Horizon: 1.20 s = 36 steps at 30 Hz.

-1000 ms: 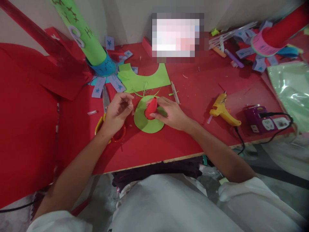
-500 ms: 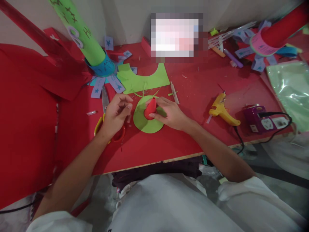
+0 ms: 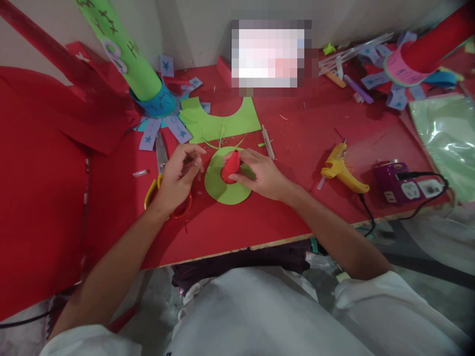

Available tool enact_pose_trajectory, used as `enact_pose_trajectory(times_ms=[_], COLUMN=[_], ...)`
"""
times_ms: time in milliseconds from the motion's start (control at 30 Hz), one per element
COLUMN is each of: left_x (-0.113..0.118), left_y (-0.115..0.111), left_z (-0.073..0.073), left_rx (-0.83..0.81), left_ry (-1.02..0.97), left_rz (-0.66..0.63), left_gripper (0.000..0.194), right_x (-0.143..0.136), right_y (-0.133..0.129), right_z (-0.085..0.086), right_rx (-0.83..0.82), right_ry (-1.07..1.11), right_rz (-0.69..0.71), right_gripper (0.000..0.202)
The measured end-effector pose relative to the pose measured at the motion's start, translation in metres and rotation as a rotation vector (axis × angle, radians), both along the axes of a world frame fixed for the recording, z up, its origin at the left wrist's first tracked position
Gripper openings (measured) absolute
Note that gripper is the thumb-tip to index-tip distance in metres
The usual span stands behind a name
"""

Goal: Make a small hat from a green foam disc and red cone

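Observation:
A small red cone (image 3: 232,169) stands upright at the middle of a round green disc (image 3: 222,193) on the red table. My right hand (image 3: 263,175) holds the cone between thumb and fingers, its palm over the disc's right side. To the left of the disc, my left hand (image 3: 181,175) hovers with curled, parted fingers and nothing in them. Below that hand lie scissors (image 3: 161,153) with yellow and red handles, partly covered by it. Behind the disc is a green sheet (image 3: 226,126) with a curved cut-out.
A yellow glue gun (image 3: 343,170) and a purple box (image 3: 395,183) with a black cord lie at the right. A green tube (image 3: 129,59) in a blue ring stands at the back left. The red table's front edge (image 3: 222,254) runs near my body.
My left hand's fingers have shifted very slightly. The right hand and the red cone stay in place.

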<state>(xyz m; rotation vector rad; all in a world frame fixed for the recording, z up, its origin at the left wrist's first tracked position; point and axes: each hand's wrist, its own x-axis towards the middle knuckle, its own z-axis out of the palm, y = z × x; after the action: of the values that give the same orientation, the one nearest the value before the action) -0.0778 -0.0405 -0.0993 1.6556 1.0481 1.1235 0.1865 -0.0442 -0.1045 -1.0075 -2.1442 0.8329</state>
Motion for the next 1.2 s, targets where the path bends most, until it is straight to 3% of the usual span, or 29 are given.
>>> enact_pose_trajectory(times_ms=[300, 500, 600, 733, 1000, 1200], left_x=[0.0011, 0.0009, 0.0023, 0.0037, 0.004, 0.005], left_y=[-0.0022, -0.0025, -0.0004, 0.0008, -0.0002, -0.0005], left_z=[0.0016, 0.0026, 0.002, 0.0007, -0.0001, 0.0018], left_rx=[0.001, 0.082, 0.083, 0.029, -0.007, 0.025], left_ry=[0.031, 0.147, 0.112, 0.071, 0.037, 0.018], left_rz=[-0.059, -0.002, 0.049, -0.013, 0.052, 0.023], left_gripper=[0.021, 0.011, 0.021, 0.032, 0.035, 0.033], right_x=[-0.0002, -0.0002, -0.0001, -0.0003, -0.0004, -0.0005], right_y=[-0.0001, 0.0003, 0.0002, -0.0002, 0.0001, 0.0007], right_z=[0.0015, 0.0008, 0.0004, 0.0014, 0.002, 0.0009], right_rx=[-0.004, -0.013, -0.008, -0.012, -0.019, -0.011], right_ry=[-0.009, -0.025, -0.029, -0.017, -0.006, 0.013], right_rz=[0.001, 0.005, 0.003, 0.006, 0.013, 0.017], right_gripper=[0.058, 0.057, 0.058, 0.056, 0.053, 0.055])
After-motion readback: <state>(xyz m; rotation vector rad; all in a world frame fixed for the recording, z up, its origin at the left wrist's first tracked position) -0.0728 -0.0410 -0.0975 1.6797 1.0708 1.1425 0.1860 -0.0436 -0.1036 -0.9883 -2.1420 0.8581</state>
